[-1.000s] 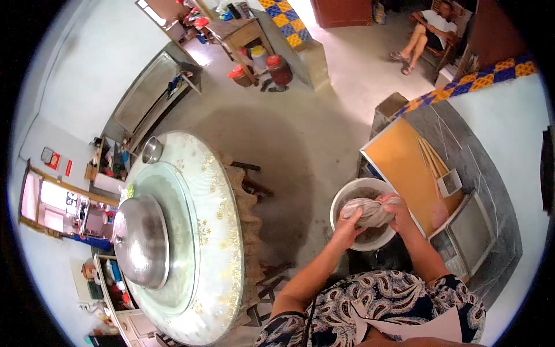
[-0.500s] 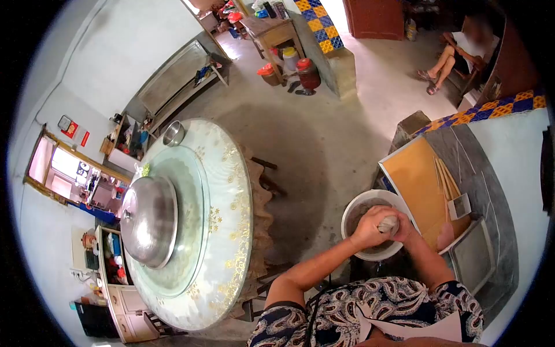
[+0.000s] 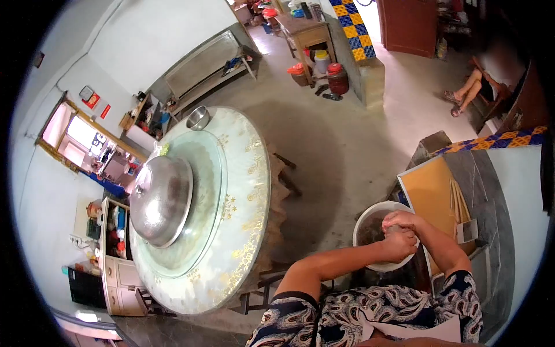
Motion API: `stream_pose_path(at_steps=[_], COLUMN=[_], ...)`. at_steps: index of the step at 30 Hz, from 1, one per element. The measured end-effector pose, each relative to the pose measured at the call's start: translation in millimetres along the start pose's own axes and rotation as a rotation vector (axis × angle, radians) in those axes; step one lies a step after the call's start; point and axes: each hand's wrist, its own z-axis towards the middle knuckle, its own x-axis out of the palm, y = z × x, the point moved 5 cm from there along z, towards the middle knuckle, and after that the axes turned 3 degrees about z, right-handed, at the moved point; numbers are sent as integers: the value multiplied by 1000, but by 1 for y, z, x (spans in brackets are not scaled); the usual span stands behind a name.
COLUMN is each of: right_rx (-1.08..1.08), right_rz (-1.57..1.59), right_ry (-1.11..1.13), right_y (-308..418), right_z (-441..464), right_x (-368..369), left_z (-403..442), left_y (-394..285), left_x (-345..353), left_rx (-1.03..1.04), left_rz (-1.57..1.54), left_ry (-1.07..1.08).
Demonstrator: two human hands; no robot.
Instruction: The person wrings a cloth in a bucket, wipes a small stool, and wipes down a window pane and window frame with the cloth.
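Observation:
A white bucket (image 3: 359, 226) with murky grey-brown water inside stands low in front of me. Over it, my left hand (image 3: 399, 247) is closed round a bunched, greyish cloth (image 3: 395, 229). My right hand (image 3: 403, 220) grips the same cloth just beyond the left one, the two fists close together. Only a small part of the cloth shows between the fingers; the rest is hidden in my hands.
A round table (image 3: 254, 191) with a glass turntable, a large metal dome cover (image 3: 162, 199) and a metal bowl (image 3: 198, 118) stands to the left. A tan board (image 3: 430, 185) leans right of the bucket. A seated person (image 3: 483, 87) is at far right.
The hands have turned about the cloth, my right now lying farther out than my left. Less of the cloth's end shows. The whole view has shifted, with the room appearing farther right.

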Motion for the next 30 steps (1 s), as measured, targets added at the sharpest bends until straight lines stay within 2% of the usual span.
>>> stream_pose_path(at_steps=[4,5,11,14,17,19,20,26,29,30], right_rx=[60,77,27,60,73,69,68,143,10,39], right_rz=[-180,-187,-248,-277,-370,-446,-485,-665,-800,-691], right_ry=[-70,-82,-171,-173,-213,-260,-284,-361,-469,-468], right_y=[2,4,-10,-14,-17,-20,-19,-30,-33,-36], right_z=[7,8,21,28,31,33,33,37,31,25], right_x=[5,7,9,14,15,16,18,20,19,19], left_z=[4,2,-6,-17,-21,-26,-27,-32,-36,-31], left_y=[-4,0,-3,0,4,5,5,1,14,4], left_x=[22,52,83,115,137,154,154,162,204,206], left_rx=[12,-13,-23,-6,7,-25,-41,24,-369,-225], left_rz=[145,112,212,309,250,282,298,211,-212,-48], left_ry=[102,159,272,149,211,105,51,44,-329,-175])
